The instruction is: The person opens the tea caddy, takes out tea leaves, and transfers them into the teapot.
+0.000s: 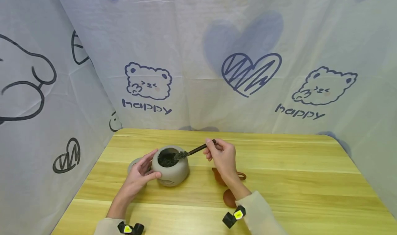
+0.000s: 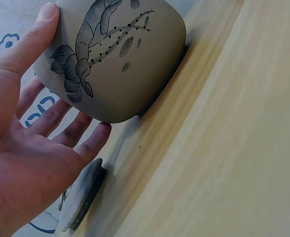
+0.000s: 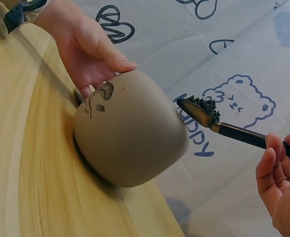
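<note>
A round grey-beige tea jar (image 1: 172, 174) with a painted plant design stands on the table, its mouth uncovered and dark loose tea leaves (image 1: 166, 160) inside. My left hand (image 1: 140, 174) holds the jar from its left, thumb on the near side and fingers round the far side. Between thumb and fingers, my right hand (image 1: 222, 155) grips the dark handle of a tea scoop (image 3: 243, 134). The scoop's head carries a heap of tea leaves (image 3: 204, 106) and hangs over the jar's right rim in the head view. The left palm (image 2: 31, 173) faces the jar.
A round grey lid (image 2: 83, 197) lies on the table beyond my left hand. Under my right forearm are a small reddish-brown teapot (image 1: 218, 177), partly hidden, and its round lid (image 1: 228, 197). A printed cloth (image 1: 198, 100) hangs behind the wooden table (image 1: 310, 180).
</note>
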`<action>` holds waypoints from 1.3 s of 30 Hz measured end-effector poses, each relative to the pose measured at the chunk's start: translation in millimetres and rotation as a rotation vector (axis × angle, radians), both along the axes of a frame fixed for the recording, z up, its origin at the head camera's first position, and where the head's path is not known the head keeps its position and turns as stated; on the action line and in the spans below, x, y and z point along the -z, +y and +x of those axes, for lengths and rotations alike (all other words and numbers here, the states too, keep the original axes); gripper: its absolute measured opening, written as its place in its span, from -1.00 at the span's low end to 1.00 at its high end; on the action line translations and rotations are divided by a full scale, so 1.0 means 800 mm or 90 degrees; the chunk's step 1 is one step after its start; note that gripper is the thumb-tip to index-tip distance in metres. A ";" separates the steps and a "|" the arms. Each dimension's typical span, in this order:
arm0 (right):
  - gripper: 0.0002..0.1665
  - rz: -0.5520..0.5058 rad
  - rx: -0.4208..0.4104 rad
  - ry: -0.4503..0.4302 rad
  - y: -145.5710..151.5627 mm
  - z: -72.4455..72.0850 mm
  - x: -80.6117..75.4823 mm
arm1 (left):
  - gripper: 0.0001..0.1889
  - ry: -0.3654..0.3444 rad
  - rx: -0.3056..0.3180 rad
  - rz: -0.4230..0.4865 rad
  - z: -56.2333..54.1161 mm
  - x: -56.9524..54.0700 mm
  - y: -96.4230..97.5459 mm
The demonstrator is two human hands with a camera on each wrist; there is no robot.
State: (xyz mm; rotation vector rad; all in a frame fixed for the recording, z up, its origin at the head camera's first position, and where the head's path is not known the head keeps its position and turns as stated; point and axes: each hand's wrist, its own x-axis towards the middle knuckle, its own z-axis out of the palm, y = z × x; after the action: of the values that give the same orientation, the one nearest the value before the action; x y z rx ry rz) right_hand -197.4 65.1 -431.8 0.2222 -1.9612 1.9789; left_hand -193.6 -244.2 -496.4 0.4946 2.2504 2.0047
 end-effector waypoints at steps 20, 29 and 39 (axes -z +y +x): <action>-0.61 -0.039 0.023 -0.040 0.045 0.015 -0.002 | -0.15 -0.001 0.003 0.004 -0.001 -0.002 -0.002; -0.61 0.006 0.057 -0.038 0.067 0.021 -0.002 | -0.16 0.000 0.004 0.005 -0.002 0.001 -0.002; -0.57 0.015 0.089 -0.029 0.098 0.031 0.005 | -0.16 -0.002 0.003 0.007 -0.002 0.000 -0.001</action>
State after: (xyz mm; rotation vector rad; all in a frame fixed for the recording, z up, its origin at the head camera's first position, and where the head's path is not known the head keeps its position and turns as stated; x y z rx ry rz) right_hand -172.9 143.5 -435.6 0.0452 -1.9715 1.8885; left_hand -195.5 -245.4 -496.4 0.4980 2.2353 2.0156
